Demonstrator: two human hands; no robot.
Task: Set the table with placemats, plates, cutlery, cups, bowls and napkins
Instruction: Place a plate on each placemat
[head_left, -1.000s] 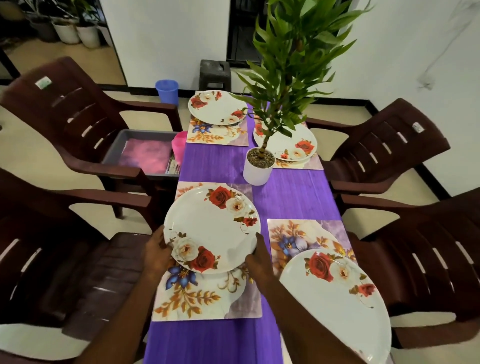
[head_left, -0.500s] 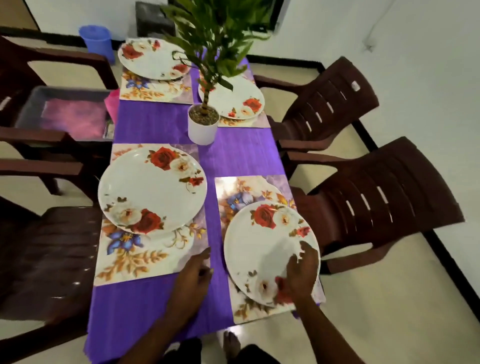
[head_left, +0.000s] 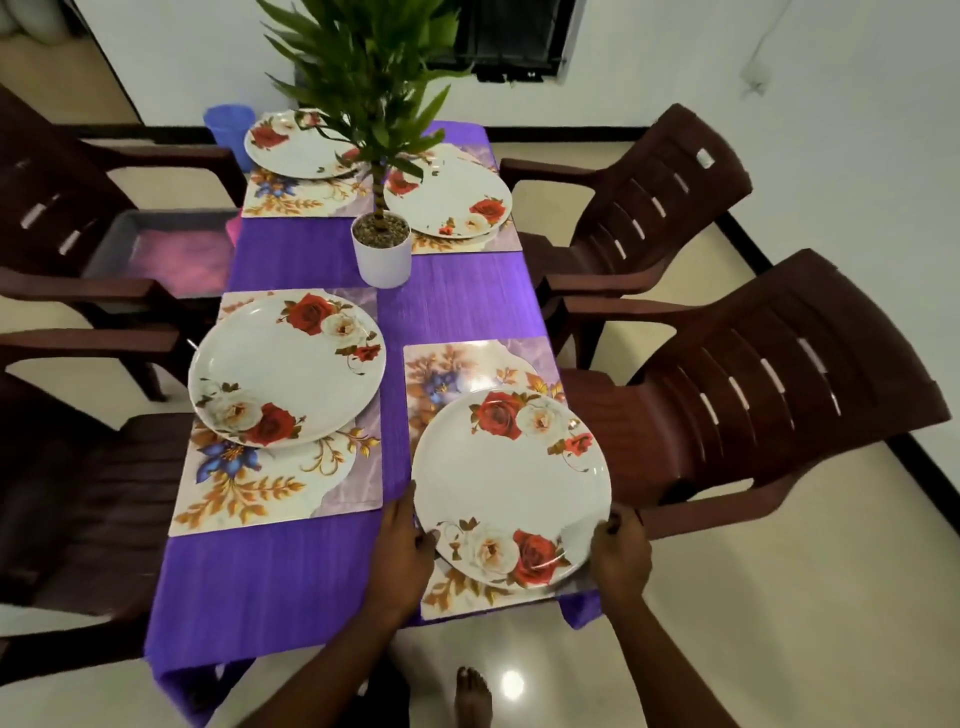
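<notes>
A white plate with red and cream roses (head_left: 511, 483) lies on the near right floral placemat (head_left: 457, 364). My left hand (head_left: 402, 551) grips its left rim and my right hand (head_left: 621, 551) grips its right rim. A matching plate (head_left: 285, 364) rests on the near left placemat (head_left: 270, 488). Two more plates, the far left plate (head_left: 298, 145) and the far right plate (head_left: 449, 192), sit on placemats at the far end. The table wears a purple cloth (head_left: 291, 566).
A potted green plant in a white pot (head_left: 381, 254) stands mid-table. Dark brown plastic chairs flank both sides; the right near chair (head_left: 753, 395) is close to my right hand. A grey tray with pink contents (head_left: 171, 249) sits on the far left chair. A blue bin (head_left: 228, 124) stands on the floor.
My hands left the near left plate and shifted right. Both now hold the rims of the near right plate, where before only my right hand touched it.
</notes>
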